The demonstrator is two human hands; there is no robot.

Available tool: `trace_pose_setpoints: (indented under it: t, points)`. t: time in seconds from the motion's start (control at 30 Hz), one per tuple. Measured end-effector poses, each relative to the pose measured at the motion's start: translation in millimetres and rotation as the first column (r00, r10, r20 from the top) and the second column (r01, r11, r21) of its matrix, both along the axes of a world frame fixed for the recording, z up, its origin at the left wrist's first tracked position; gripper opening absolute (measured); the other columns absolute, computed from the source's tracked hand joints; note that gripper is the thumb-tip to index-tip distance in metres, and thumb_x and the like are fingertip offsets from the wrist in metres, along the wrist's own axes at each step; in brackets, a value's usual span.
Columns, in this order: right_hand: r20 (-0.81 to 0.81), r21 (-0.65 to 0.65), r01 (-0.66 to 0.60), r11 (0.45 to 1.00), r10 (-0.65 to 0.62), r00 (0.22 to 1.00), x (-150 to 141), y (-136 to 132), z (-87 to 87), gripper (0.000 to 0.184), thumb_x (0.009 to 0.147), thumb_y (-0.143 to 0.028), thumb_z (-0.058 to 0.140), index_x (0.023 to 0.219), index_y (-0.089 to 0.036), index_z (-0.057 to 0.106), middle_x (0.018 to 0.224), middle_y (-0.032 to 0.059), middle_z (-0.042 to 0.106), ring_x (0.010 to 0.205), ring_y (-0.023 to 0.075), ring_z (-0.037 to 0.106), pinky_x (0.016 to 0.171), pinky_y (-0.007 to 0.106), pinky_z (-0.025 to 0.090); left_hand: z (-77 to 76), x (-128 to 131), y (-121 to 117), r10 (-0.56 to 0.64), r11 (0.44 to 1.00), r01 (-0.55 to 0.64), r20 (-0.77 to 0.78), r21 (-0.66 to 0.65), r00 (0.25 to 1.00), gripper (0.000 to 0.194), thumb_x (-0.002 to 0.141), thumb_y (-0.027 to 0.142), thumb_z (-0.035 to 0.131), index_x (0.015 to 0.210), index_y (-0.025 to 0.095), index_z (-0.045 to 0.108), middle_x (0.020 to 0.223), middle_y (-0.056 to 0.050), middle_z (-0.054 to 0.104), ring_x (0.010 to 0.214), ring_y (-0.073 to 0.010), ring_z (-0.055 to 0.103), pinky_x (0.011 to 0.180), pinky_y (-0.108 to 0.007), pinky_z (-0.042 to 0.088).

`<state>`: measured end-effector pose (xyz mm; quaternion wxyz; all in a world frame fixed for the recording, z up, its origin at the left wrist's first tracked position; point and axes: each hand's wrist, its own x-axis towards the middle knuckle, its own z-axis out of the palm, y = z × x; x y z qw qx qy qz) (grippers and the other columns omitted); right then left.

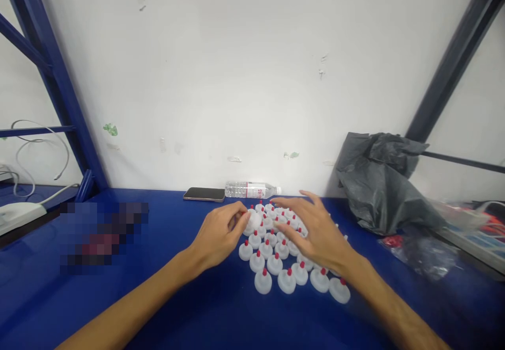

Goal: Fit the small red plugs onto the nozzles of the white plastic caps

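Several white bottle caps with red tips [276, 263] stand in rows on the blue table [177, 297]. My left hand [219, 234] is at the left edge of the group, its fingers pinched round one white cap [252, 220]. My right hand [315, 229] hovers over the right side of the caps with fingers spread and stretched out, holding nothing; it hides some of the caps beneath it.
A dark phone [204, 194] and a lying plastic water bottle [252, 189] rest against the white wall behind the caps. A crumpled black plastic bag [379, 181] sits at the right, with clear bags [422, 252] beside it. Blue shelf posts rise at both sides; cables lie far left.
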<state>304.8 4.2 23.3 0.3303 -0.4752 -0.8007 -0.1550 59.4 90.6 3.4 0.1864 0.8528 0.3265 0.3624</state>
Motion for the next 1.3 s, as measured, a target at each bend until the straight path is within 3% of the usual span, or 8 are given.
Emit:
trace_pose_setpoints:
  t: [0.1, 0.33, 0.53, 0.63, 0.77, 0.9, 1.17, 1.3]
  points:
    - [0.056, -0.021, -0.065, 0.998, 0.066, 0.996, -14, -4, -5.0, 0.051, 0.101, -0.048, 0.063, 0.151, -0.043, 0.051, 0.131, -0.0039, 0.079, 0.110, 0.0287, 0.077, 0.122, 0.058, 0.046, -5.8, 7, -12, -0.075, 0.997, 0.076, 0.047, -0.020, 0.996, 0.029, 0.106, 0.046, 0.049, 0.097, 0.025, 0.066, 0.077, 0.002, 0.066, 0.066, -0.0178, 0.055, 0.067, -0.033, 0.041]
    - [0.079, -0.082, -0.087, 0.993, 0.094, 0.992, -24, -1, -12.3, 0.027, 0.105, -0.044, 0.059, 0.130, -0.046, 0.068, 0.116, -0.0088, 0.083, 0.097, 0.0225, 0.080, 0.116, 0.055, 0.053, -11.0, 12, -20, -0.162, 0.986, 0.167, -0.153, 0.021, 0.975, 0.034, 0.109, 0.041, 0.028, 0.080, 0.027, 0.042, 0.076, -0.001, 0.059, 0.066, -0.0210, 0.052, 0.066, -0.037, 0.038]
    - [0.036, 0.050, 0.089, 0.995, -0.090, 0.995, 22, 13, -6.7, 0.022, 0.103, -0.042, 0.060, 0.115, -0.033, 0.076, 0.110, 0.0005, 0.085, 0.090, 0.0246, 0.080, 0.115, 0.055, 0.046, 9.3, -3, -1, -0.059, 0.978, 0.089, 0.161, -0.186, 0.985, 0.044, 0.109, 0.052, 0.026, 0.074, 0.026, 0.031, 0.068, 0.005, 0.036, 0.062, -0.0156, 0.034, 0.059, -0.032, 0.032]
    - [-0.093, 0.045, 0.309, 0.950, -0.304, 0.948, 57, 19, -0.3, 0.023, 0.099, -0.043, 0.060, 0.107, -0.029, 0.076, 0.083, 0.0008, 0.082, 0.079, 0.0234, 0.076, 0.108, 0.051, 0.048, 31.5, -18, 7, -0.139, 0.980, 0.129, -0.057, -0.152, 0.989, 0.044, 0.105, 0.048, 0.041, 0.069, 0.024, 0.034, 0.065, 0.005, 0.036, 0.063, -0.0137, 0.034, 0.060, -0.031, 0.028]
    - [-0.170, 0.001, 0.438, 0.899, -0.432, 0.886, 82, 19, 12.3, 0.020, 0.095, -0.041, 0.059, 0.097, -0.028, 0.074, 0.085, 0.0035, 0.081, 0.082, 0.0252, 0.075, 0.093, 0.042, 0.052, 49.2, -34, 12, -0.301, 0.917, 0.153, -0.386, -0.370, 0.872, 0.034, 0.092, 0.044, 0.063, 0.068, 0.021, 0.056, 0.062, 0.005, 0.050, 0.059, -0.0126, 0.040, 0.055, -0.027, 0.030]
    - [-0.220, -0.079, 0.527, 0.846, -0.530, 0.819, 94, 16, 19.2, 0.023, 0.092, -0.048, 0.062, 0.095, -0.028, 0.072, 0.083, 0.0035, 0.080, 0.085, 0.0267, 0.077, 0.086, 0.039, 0.054, 53.7, -49, 16, -0.314, 0.907, 0.099, -0.501, -0.409, 0.807, 0.018, 0.081, 0.037, 0.073, 0.072, 0.021, 0.074, 0.070, 0.003, 0.069, 0.061, -0.0136, 0.054, 0.057, -0.024, 0.036]
    - [-0.069, -0.286, 0.576, 0.766, -0.616, 0.785, 121, 19, 11.6, 0.021, 0.085, -0.047, 0.066, 0.077, -0.028, 0.072, 0.077, 0.0013, 0.079, 0.073, 0.0232, 0.073, 0.067, 0.034, 0.049, 45.0, -69, 29, -0.498, 0.600, -0.095, -0.464, -0.794, 0.732, 0.013, 0.063, 0.022, 0.075, 0.075, 0.023, 0.080, 0.076, -0.002, 0.081, 0.062, -0.0191, 0.072, 0.058, -0.028, 0.054]
    - [-0.026, -0.322, 0.583, 0.746, -0.623, 0.782, 127, 19, 8.4, 0.022, 0.085, -0.047, 0.066, 0.078, -0.028, 0.075, 0.071, 0.0001, 0.078, 0.066, 0.0211, 0.070, 0.063, 0.032, 0.046, 35.0, -66, 33, -0.469, 0.564, -0.116, -0.433, -0.817, 0.770, 0.014, 0.055, 0.016, 0.076, 0.067, 0.022, 0.076, 0.069, -0.001, 0.079, 0.062, -0.0216, 0.074, 0.065, -0.035, 0.061]
